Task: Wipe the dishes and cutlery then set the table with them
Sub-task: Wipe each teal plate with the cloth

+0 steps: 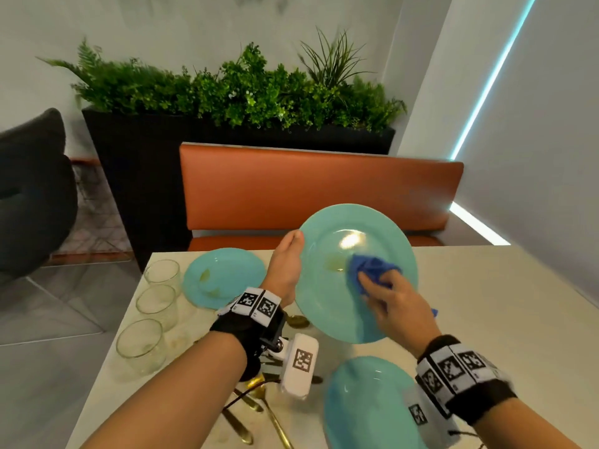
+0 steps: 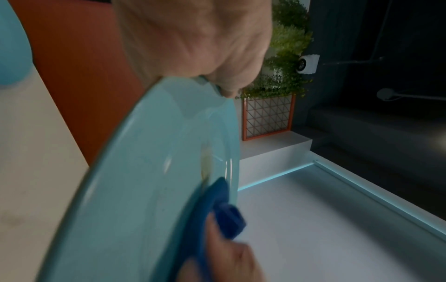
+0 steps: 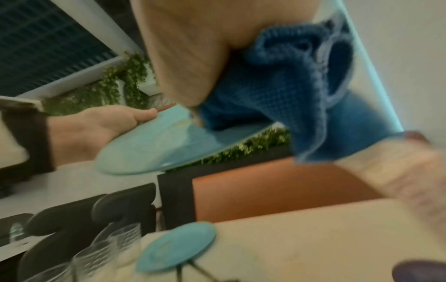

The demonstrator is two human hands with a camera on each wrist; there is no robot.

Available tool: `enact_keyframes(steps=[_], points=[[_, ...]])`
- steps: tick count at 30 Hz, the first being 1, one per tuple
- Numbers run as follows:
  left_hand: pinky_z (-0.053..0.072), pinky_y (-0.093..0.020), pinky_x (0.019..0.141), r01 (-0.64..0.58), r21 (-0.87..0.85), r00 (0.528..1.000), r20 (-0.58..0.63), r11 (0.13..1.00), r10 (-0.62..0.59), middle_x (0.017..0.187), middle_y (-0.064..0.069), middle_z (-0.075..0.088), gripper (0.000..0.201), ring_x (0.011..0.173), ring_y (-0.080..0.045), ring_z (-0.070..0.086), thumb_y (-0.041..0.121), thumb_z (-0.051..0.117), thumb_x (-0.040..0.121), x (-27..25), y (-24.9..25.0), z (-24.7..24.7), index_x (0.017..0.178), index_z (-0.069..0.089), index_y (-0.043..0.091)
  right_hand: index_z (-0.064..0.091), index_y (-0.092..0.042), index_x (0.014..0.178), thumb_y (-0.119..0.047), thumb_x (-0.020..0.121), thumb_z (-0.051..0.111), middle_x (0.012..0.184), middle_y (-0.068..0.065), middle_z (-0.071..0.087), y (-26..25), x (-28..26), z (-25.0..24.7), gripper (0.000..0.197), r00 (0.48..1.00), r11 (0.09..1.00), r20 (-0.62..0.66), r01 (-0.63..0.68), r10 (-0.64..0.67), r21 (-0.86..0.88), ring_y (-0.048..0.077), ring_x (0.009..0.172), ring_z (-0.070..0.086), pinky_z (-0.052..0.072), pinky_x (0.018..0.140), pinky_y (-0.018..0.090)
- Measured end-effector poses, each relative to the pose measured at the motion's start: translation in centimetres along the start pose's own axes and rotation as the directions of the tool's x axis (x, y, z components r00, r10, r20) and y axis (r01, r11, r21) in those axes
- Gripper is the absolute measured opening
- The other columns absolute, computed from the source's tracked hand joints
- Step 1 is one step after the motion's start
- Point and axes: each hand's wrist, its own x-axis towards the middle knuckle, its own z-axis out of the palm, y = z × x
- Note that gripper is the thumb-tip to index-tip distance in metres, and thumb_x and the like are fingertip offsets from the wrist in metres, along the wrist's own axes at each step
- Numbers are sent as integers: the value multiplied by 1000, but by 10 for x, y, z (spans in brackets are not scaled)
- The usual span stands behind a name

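Plate [image 1: 337,254] under wipe is held tilted above the bench [image 1: 486,319], clear of its surface. Left hand [image 1: 287,264] grasps the plate at its left rim, thumb on the face, remaining fingers hidden behind. Right hand [image 1: 398,306] clenches a bunched blue cloth [image 1: 369,270] and presses it on the plate's well, beside a yellowish smear [image 1: 335,264] not yet removed.

Assessment: the plate appears glazed, rigid and breakable, likely slippery where soiled; a one-sided rim hold takes the wiping force as leverage, so support from behind is advisable. The cloth is soft and conforms readily.

Two further plates [image 1: 223,277], three glasses [image 1: 158,303] and gold cutlery [image 1: 259,403] lie on the bench; one plate shows residue.
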Motion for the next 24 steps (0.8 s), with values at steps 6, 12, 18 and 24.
enact_keyframes(steps=[6, 12, 18, 24], points=[[50, -38, 83, 1, 53, 997, 72, 999, -5, 100, -5, 64, 26, 91, -21, 61, 29, 36, 102, 9, 13, -44, 97, 59, 18, 69, -36, 107, -20, 85, 59, 112, 5, 59, -9, 16, -7, 29, 915, 993, 386, -92, 113, -73, 27, 106, 57, 47, 78, 31], [50, -36, 84, 27, 4, 988, 152, 1000, -28, 97, -3, 65, 27, 89, -20, 61, 27, 36, 102, 23, 30, -63, 94, 60, 18, 70, -17, 106, -9, 72, 71, 85, 15, 61, -62, 43, 24, 35, 985, 987, -96, -153, 147, -58, 38, 69, 62, 52, 48, 36], [53, -29, 73, 32, 4, 987, 160, 999, -33, 97, -2, 66, 27, 86, -16, 63, 28, 36, 102, 36, 37, -102, 97, 61, 18, 67, -40, 109, -20, 86, 56, 111, 1, 58, -76, 41, 12, 32, 876, 997, 483, 29, 12, -78, 23, 103, 57, 49, 77, 29], [52, -30, 83, 62, -13, 969, 240, 998, -57, 104, -2, 65, 26, 91, -16, 62, 28, 35, 103, 37, 45, -106, 106, 59, 17, 72, -13, 102, -2, 73, 72, 83, 22, 59, -93, 74, 24, 31, 949, 942, -175, -291, 262, -168, 42, 69, 60, 52, 52, 41]])
